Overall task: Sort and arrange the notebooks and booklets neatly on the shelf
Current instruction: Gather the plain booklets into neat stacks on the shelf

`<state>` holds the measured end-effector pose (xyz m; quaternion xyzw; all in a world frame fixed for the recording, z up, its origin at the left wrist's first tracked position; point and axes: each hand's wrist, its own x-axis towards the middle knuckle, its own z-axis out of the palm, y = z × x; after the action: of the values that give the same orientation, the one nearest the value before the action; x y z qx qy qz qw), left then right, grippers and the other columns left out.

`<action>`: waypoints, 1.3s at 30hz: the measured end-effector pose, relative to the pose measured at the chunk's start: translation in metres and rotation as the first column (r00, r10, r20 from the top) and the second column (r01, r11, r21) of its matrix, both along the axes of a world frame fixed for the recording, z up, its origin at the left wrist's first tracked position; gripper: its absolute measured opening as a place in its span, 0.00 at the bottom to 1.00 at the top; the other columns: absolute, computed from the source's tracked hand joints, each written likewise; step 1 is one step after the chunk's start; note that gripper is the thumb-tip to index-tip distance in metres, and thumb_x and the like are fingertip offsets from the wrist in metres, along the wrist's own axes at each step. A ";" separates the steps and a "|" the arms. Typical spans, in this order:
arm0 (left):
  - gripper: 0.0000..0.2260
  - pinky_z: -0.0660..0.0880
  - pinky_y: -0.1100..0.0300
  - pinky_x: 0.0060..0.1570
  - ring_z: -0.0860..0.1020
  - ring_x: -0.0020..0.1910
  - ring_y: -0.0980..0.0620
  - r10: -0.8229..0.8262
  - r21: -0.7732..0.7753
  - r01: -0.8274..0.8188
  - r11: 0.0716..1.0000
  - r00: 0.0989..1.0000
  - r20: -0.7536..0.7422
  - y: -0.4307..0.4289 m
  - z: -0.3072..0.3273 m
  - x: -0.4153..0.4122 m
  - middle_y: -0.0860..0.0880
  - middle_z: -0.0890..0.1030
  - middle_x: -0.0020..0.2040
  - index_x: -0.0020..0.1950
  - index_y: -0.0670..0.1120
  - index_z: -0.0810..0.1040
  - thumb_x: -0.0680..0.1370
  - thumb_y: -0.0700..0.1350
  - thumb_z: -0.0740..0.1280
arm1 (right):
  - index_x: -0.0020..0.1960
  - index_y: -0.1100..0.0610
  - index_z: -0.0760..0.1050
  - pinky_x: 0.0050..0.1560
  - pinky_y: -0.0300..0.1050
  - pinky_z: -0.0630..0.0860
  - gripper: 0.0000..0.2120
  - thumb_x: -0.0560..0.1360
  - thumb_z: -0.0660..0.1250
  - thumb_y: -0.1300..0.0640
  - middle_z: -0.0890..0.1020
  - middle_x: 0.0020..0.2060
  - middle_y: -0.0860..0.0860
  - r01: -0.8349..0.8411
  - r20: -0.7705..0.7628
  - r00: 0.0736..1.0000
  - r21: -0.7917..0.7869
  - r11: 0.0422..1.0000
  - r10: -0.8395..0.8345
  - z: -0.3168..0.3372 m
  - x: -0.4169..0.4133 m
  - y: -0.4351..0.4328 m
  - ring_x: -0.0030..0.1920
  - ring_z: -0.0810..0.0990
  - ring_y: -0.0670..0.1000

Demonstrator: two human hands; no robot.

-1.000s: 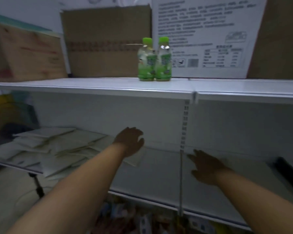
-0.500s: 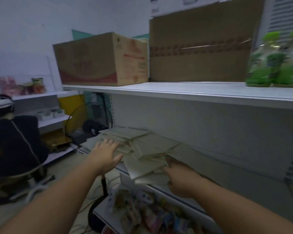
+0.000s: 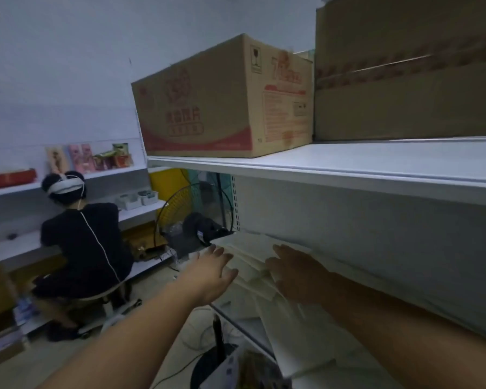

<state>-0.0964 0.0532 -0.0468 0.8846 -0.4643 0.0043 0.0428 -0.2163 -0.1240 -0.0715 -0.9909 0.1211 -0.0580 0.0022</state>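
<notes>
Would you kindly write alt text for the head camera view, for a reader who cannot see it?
A person's left hand and right hand reach with straight fingers to a messy pile of thin, pale paper booklets, beneath a white metal shelf bearing a printed brown cardboard box. At left, another person in black clothes sits facing other shelves.

A: Where are our arms rn?
B: Both out fwd, bare. Our left forearm (image 3: 129,332) runs up from the bottom-left corner. Our right forearm (image 3: 404,329) comes in from the bottom-right, darker, in shade.
A: Left hand (image 3: 209,272)?
B: Palm down, fingers straight & a bit spread, thumb out toward the right. Wrist roughly in line w/ the arm.
A: And our right hand (image 3: 295,272)?
B: Flat too, back up, fingers stretched up & left. The two sit close, not touching. Fingers on both: relaxed, not curled.
</notes>
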 end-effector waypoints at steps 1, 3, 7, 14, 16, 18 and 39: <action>0.25 0.51 0.47 0.75 0.49 0.77 0.49 -0.002 -0.016 0.002 1.000 1.000 0.009 -0.003 0.001 0.009 0.48 0.55 0.78 0.77 0.49 0.59 0.82 0.57 0.52 | 0.74 0.55 0.59 0.74 0.50 0.54 0.26 0.78 0.50 0.50 0.52 0.76 0.56 -0.017 0.007 1.000 -0.007 1.000 0.017 0.002 0.010 -0.006 0.76 0.52 0.55; 0.25 0.50 0.48 0.75 0.50 0.77 0.50 -0.008 -0.004 0.008 1.000 1.000 0.009 -0.008 -0.005 0.024 0.48 0.55 0.78 0.77 0.49 0.59 0.82 0.57 0.52 | 0.75 0.54 0.57 0.75 0.50 0.53 0.28 0.78 0.49 0.45 0.51 0.77 0.56 -0.029 -0.011 1.000 -0.045 0.999 0.029 0.000 0.027 -0.020 0.76 0.52 0.54; 0.23 0.62 0.57 0.70 0.63 0.73 0.49 0.010 -0.038 -0.020 0.999 0.969 -0.247 -0.015 -0.019 0.041 0.49 0.64 0.75 0.74 0.51 0.64 0.81 0.57 0.54 | 0.66 0.53 0.67 0.66 0.47 0.65 0.20 0.77 0.55 0.48 0.68 0.70 0.56 0.073 -0.051 0.996 -0.059 0.996 -0.076 -0.017 0.044 -0.034 0.70 0.66 0.54; 0.17 0.76 0.53 0.55 0.82 0.51 0.46 -0.106 -0.240 -0.266 0.934 0.436 -0.894 -0.058 -0.004 0.095 0.43 0.82 0.54 0.63 0.39 0.75 0.81 0.49 0.59 | 0.52 0.51 0.81 0.39 0.39 0.75 0.13 0.71 0.62 0.59 0.84 0.42 0.50 0.193 0.313 0.940 -0.154 0.969 -0.137 -0.023 0.056 -0.031 0.42 0.83 0.52; 0.19 0.78 0.53 0.53 0.82 0.51 0.45 -0.177 -0.228 -0.324 0.918 0.178 -0.968 -0.062 -0.009 0.108 0.41 0.81 0.56 0.65 0.40 0.72 0.81 0.52 0.59 | 0.43 0.50 0.84 0.26 0.34 0.72 0.14 0.67 0.61 0.54 0.84 0.30 0.48 0.239 0.464 0.869 -0.093 0.967 -0.170 -0.024 0.057 -0.032 0.28 0.81 0.47; 0.23 0.78 0.52 0.51 0.81 0.52 0.43 -0.250 -0.222 -0.369 0.902 -0.028 -0.968 -0.067 -0.018 0.123 0.40 0.80 0.58 0.69 0.42 0.68 0.79 0.54 0.61 | 0.45 0.51 0.85 0.24 0.35 0.72 0.18 0.67 0.57 0.51 0.83 0.28 0.49 0.309 0.508 0.827 -0.054 0.949 -0.241 -0.024 0.059 -0.028 0.25 0.80 0.48; 0.21 0.76 0.42 0.53 0.81 0.51 0.37 -0.360 -0.321 -0.163 0.933 -0.391 -0.847 -0.090 -0.054 0.153 0.39 0.83 0.53 0.62 0.42 0.76 0.69 0.35 0.69 | 0.68 0.54 0.71 0.63 0.42 0.67 0.19 0.78 0.60 0.49 0.75 0.66 0.51 0.838 0.095 0.494 0.212 0.503 -0.864 -0.042 0.003 -0.005 0.65 0.73 0.52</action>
<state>0.0567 -0.0370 -0.1012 0.4214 -0.2916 -0.6616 0.5474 -0.2133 -0.1294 -0.1139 -0.7884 0.5975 -0.1365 0.0530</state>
